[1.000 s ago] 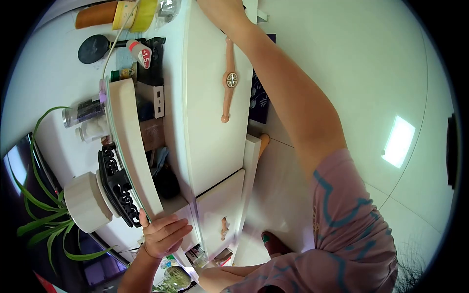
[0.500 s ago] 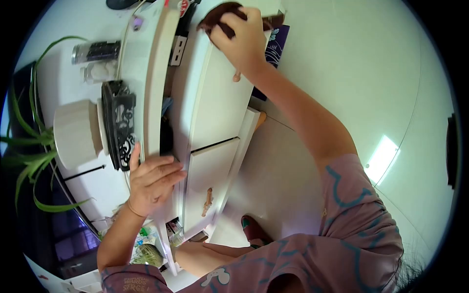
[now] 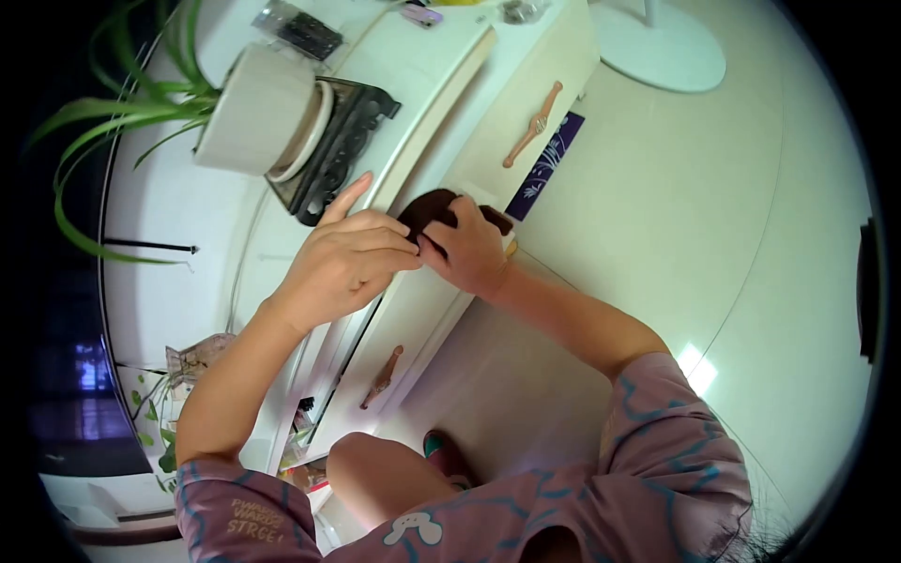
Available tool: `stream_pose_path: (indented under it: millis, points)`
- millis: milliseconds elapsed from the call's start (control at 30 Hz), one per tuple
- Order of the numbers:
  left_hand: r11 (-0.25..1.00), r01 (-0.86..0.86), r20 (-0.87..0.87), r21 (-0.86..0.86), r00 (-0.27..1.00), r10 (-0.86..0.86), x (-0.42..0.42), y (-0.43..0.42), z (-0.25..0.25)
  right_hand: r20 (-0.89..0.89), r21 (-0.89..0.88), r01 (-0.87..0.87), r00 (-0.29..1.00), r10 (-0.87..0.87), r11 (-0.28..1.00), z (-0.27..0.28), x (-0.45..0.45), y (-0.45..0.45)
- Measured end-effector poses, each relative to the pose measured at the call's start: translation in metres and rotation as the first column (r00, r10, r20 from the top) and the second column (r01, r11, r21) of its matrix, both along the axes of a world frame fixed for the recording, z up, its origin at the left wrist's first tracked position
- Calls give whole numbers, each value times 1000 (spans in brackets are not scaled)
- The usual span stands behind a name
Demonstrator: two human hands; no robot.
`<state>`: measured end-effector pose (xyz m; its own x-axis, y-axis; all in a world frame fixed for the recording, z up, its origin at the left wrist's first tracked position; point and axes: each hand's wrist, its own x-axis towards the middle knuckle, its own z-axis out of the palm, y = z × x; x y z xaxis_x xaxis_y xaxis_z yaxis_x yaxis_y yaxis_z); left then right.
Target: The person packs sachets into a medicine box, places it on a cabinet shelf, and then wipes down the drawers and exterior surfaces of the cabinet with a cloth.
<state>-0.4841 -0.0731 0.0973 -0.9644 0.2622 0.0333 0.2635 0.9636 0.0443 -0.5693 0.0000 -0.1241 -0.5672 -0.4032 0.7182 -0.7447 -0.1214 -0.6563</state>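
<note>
In the head view, my right hand grips a dark brown, soft cloth-like piece against the white cabinet at its front edge. Part of the piece sticks out past my fingers on the right. My left hand reaches over the cabinet top's edge with its fingers stretched out and thumb raised. Its fingertips lie close to the brown piece and my right fingers; whether they touch it I cannot tell.
A white potted plant stands on a black carved stand near my left thumb. Wooden handles jut from the cabinet front. A dark purple patterned panel shows beside the cabinet, and a round white base rests on the floor.
My right hand has come down the cabinet with the brown piece, close to my left hand. My left hand has moved up and right in the view, which has also shifted.
</note>
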Motion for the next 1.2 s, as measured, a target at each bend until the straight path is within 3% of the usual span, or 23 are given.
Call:
stream_pose_path:
  millis: [67, 133, 200, 267, 333, 400, 433, 467, 533, 600, 633, 700, 733, 767, 800, 867, 933, 1000, 1067, 1133, 1200]
  points:
    - [999, 36, -10, 39, 999, -36, 2, -2, -1, -75, 19, -64, 995, 65, 998, 8, -7, 5]
    - [998, 56, -61, 32, 997, -54, 3, -1, -1, -191, 195, -90, 973, 128, 977, 18, -25, 10]
    - [998, 58, -60, 37, 997, -55, 5, -3, -2, -181, 289, -62, 977, 117, 955, 27, -38, 10]
    - [997, 62, -96, 37, 994, -58, 8, -4, -4, -78, 299, 164, 986, -147, 940, 37, -51, 10]
    - [995, 48, -30, -86, 998, -51, 10, -5, -5, -31, 357, 221, 974, -225, 908, 43, -51, 11]
    - [996, 64, -74, -63, 995, -69, 12, -5, -7, -63, 300, 108, 994, -94, 948, 45, -42, 16]
    - [991, 66, -61, -114, 995, -73, 13, -6, -8, -93, 368, 22, 996, 14, 930, 48, -40, 22]
    - [984, 69, -47, -164, 996, -78, 14, -7, -9, -105, 374, 33, 994, 7, 927, 52, -44, 26]
    - [988, 101, -124, -117, 986, -116, 13, -4, -8, -62, 593, -108, 982, 178, 798, 75, -55, 37]
    - [987, 138, -197, -80, 969, -152, 14, -2, -7, 203, 484, -190, 974, 101, 854, 104, -75, 45]
    - [990, 136, -215, -27, 967, -139, 16, -2, -7, 371, 355, -114, 928, -28, 928, 115, -84, 45]
    - [991, 134, -240, 24, 963, -124, 15, -5, -6, 566, 146, -40, 823, -51, 988, 159, -95, 59]
    - [997, 79, -260, 13, 963, -73, 13, -7, -10, 376, 6, 129, 919, -122, 992, 162, -110, 51]
    - [1000, 21, -276, 5, 961, -19, 12, -10, -14, 300, -83, 188, 941, -156, 979, 162, -124, 48]
    - [1000, 13, -261, 17, 965, -8, 15, -9, -15, 298, 9, 281, 915, -271, 960, 186, -130, 43]
    - [983, -12, -305, 181, 950, 67, 15, -7, -10, 173, 63, 258, 949, -265, 964, 179, -159, 22]
    - [984, -36, -289, 177, 953, 87, 15, -8, -11, 261, 120, 312, 906, -333, 943, 160, -166, 0]
    - [985, -52, -266, 166, 959, 96, 13, -8, -11, 346, -79, 389, 874, -340, 918, 148, -155, -11]
    - [972, -121, -218, 199, 962, 164, 15, -3, -6, 540, -223, 459, 793, -283, 860, 143, -142, -17]
    - [953, -182, -148, 243, 964, 222, 17, 3, 0, 667, -325, 424, 736, -113, 846, 135, -136, -20]
    - [930, -244, -71, 275, 959, 273, 17, 5, 0, 580, -239, 434, 781, -231, 869, 120, -127, -23]
